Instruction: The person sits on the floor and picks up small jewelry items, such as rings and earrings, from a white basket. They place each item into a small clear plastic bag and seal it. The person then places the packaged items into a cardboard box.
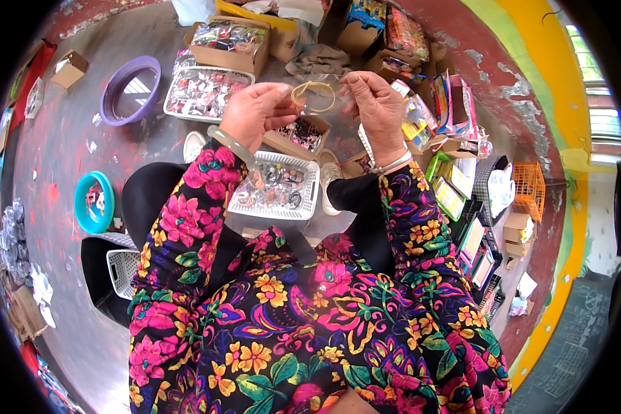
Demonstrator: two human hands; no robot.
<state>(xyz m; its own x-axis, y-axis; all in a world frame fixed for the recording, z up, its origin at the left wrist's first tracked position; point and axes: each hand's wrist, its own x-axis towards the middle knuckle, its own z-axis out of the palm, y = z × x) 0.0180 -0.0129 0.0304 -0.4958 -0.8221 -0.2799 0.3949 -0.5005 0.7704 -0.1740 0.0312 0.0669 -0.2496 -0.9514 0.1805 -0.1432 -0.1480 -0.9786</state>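
Up in front of me, a small clear plastic bag (329, 81) stretches between my two hands. A yellowish-beige elastic loop (314, 96), like a hair tie, shows in or against the bag; I cannot tell which. My left hand (259, 112) pinches at the bag's left side, close to the loop. The bag's right side is pinched between the thumb and fingers of my right hand (378, 107). Below them stands a white basket (272, 210) of small packaged accessories, and a cardboard box (293, 145) of similar packets sits just beyond it.
Another white basket (169, 109) of packets lies beyond my left hand, near a purple basin (105, 103). A teal basin (79, 200) stands at left. Boxes and colourful packages (455, 110) crowd the right, with an orange crate (529, 190) by the wall.
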